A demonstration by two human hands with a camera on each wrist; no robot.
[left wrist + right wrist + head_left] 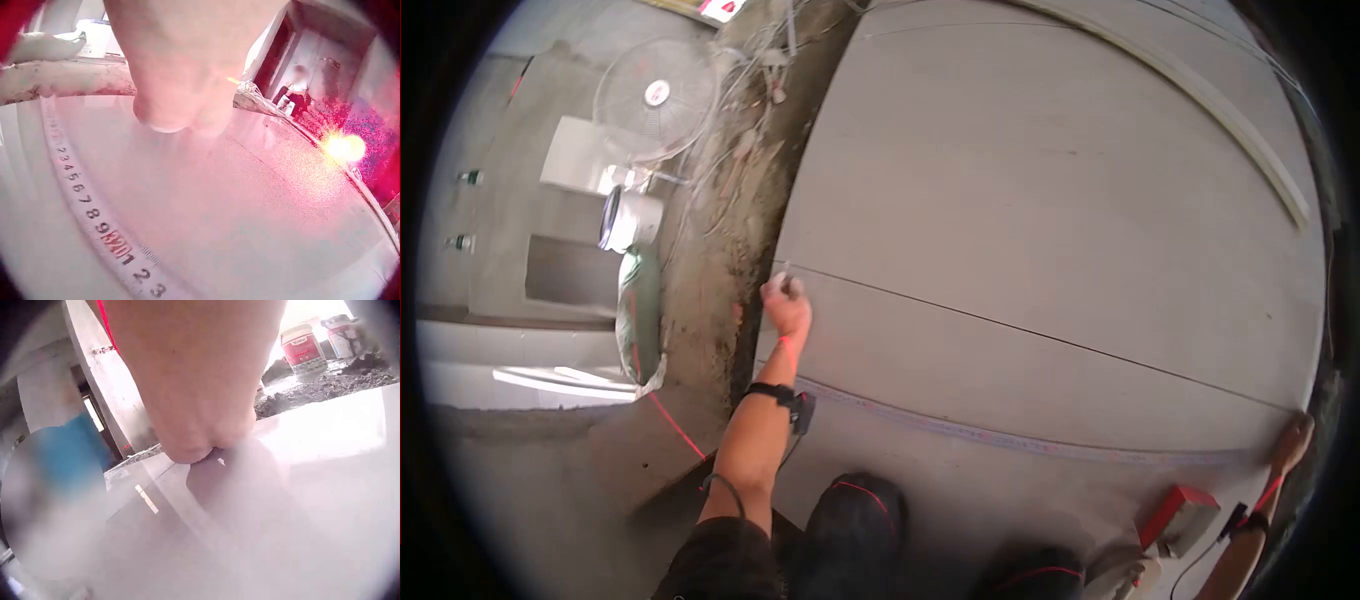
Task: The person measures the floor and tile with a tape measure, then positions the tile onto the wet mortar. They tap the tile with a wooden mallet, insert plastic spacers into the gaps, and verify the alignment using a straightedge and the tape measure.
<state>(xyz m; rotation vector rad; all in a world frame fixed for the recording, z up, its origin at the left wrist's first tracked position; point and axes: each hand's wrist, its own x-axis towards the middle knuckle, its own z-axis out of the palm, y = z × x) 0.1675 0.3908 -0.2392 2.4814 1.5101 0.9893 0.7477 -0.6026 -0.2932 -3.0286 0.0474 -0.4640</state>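
Observation:
A broad pale grey slab (1050,180) lies before me, with a thin dark line (1000,323) running across it between both hands. At the slab's left edge, my left hand (788,305) has curled fingers, and a slim pale tip (787,266) stands out above them beside the line. My right hand (1293,437) is down at the far right edge, near the line's other end; its fingers are hidden behind the wrist in the right wrist view, and I cannot tell what they hold. A measuring tape (1000,438) stretches over the slab nearer my feet, its numbers (115,244) plain in the left wrist view.
A red box (1175,512) sits at lower right, near my shoes (855,525). A long pale bar (1200,95) lies along the far right. Left of the slab stand a fan (657,95), a bucket (635,220), a green sack (638,315) and loose cables (745,80).

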